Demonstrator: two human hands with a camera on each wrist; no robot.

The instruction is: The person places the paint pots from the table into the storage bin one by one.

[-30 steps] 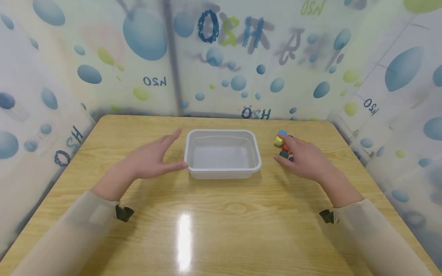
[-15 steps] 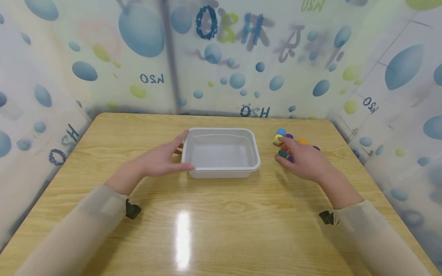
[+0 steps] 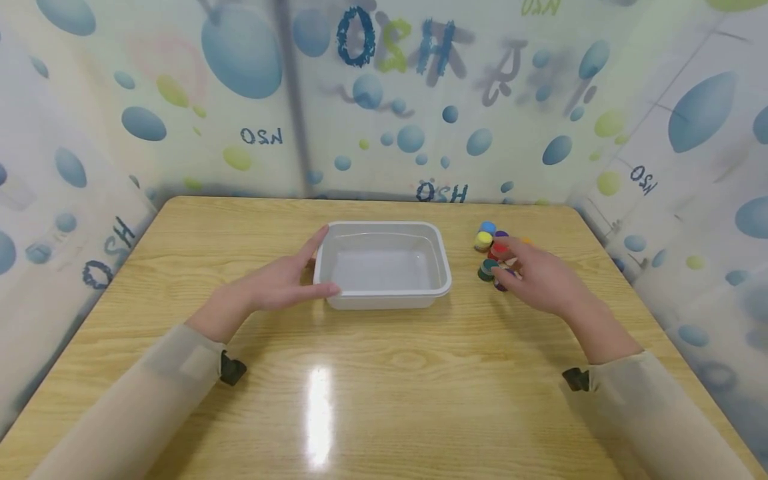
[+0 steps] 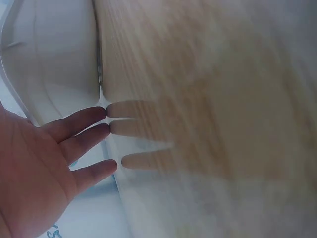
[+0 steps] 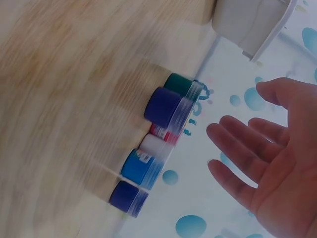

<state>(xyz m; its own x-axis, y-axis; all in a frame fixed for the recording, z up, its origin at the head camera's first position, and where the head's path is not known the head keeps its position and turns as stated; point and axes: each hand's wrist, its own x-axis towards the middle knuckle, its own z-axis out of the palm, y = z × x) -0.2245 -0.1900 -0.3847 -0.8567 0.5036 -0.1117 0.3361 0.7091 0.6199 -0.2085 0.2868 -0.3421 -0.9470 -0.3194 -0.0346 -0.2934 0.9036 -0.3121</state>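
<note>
My left hand (image 3: 276,283) spans the left end of a white plastic tub (image 3: 384,294). Its thumb lies on the near corner of the rim and the index finger reaches the far corner. In the left wrist view the fingers of that hand (image 4: 37,168) are straight, tips down at the table beside the tub. My right hand (image 3: 543,280) hovers over a cluster of small paint jars, holding nothing. Among them are a yellow-lidded jar (image 3: 483,241), a red-lidded jar (image 3: 499,251) and a green-lidded jar (image 3: 488,269). Its palm hides part of the cluster.
The right wrist view also shows a blue paint jar (image 5: 138,166) and a dark blue jar (image 5: 128,196) in the cluster. Everything stands on a wooden table (image 3: 384,373), enclosed by printed fabric walls (image 3: 384,120) at the back and sides.
My left hand has moved right and come to the tub's rim. The right hand has shifted slightly right, with its fingertips drawn back, so more of the red and green jars shows.
</note>
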